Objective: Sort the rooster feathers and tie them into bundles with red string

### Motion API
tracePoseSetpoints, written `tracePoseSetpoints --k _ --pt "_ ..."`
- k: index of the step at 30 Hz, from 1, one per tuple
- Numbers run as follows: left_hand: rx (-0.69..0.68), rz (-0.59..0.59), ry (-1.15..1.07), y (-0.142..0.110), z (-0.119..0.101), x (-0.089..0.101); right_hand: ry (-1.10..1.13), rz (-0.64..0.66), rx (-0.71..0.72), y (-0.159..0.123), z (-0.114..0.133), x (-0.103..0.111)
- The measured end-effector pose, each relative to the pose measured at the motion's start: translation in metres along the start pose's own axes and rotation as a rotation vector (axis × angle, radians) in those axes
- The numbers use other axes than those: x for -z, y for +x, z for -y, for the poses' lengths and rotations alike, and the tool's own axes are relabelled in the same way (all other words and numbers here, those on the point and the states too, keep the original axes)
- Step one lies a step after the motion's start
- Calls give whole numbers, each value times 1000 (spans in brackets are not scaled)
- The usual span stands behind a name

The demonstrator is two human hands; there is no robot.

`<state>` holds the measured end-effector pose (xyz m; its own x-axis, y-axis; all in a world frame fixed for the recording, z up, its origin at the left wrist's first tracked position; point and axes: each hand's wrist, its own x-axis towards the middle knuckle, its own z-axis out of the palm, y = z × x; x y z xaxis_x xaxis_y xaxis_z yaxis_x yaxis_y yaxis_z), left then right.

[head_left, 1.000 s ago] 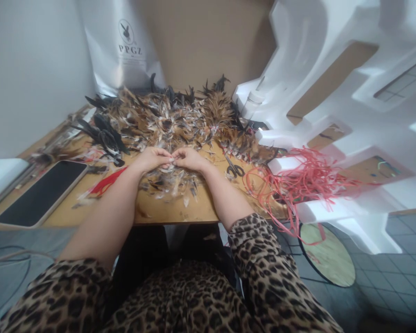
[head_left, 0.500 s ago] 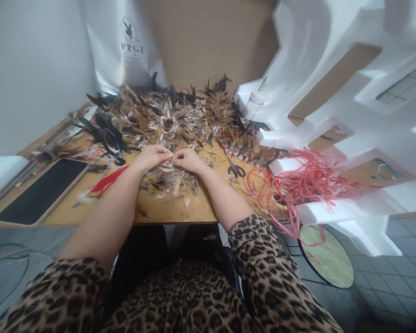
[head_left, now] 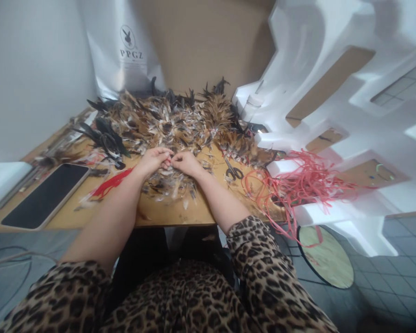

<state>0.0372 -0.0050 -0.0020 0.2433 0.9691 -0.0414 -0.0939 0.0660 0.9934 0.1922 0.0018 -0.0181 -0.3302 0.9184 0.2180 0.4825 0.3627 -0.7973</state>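
Observation:
My left hand [head_left: 156,162] is closed in a pinch above the loose feathers [head_left: 169,186] near the front of the wooden table. Close beside it, my right hand [head_left: 186,163] pinches too, its fingertips almost meeting the left ones. Whatever lies between the fingers is too small to make out. Just beyond both hands spreads a big heap of brown, white and black feathers [head_left: 169,118]. To the left lie a bundle of black feathers [head_left: 106,138] and a strip of red strands [head_left: 113,182], partly behind my left forearm. Scissors [head_left: 233,171] rest right of my right hand.
A phone [head_left: 45,196] lies at the table's left. Tangled pink-red ribbon strips [head_left: 308,180] hang over white foam packing [head_left: 333,106] on the right. A white bottle [head_left: 252,107] stands behind. A silver bag [head_left: 125,69] leans at the back; a round stool [head_left: 327,256] is below.
Both hands stay pinched close together over the feathers, with only small finger movements; the fingertips are slightly farther apart. The whole view has shifted slightly.

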Motion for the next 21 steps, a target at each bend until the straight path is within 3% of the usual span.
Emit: tracePoseSetpoints --k 13,18,21 --pt "-45 -45 -50 6 10 -2 59 9 -86 -3 6 1" --pt "12 -120 44 3 6 2 109 41 -116 -3 9 4" --pt "78 -57 101 -1 0 2 97 44 -120 -3 6 5"
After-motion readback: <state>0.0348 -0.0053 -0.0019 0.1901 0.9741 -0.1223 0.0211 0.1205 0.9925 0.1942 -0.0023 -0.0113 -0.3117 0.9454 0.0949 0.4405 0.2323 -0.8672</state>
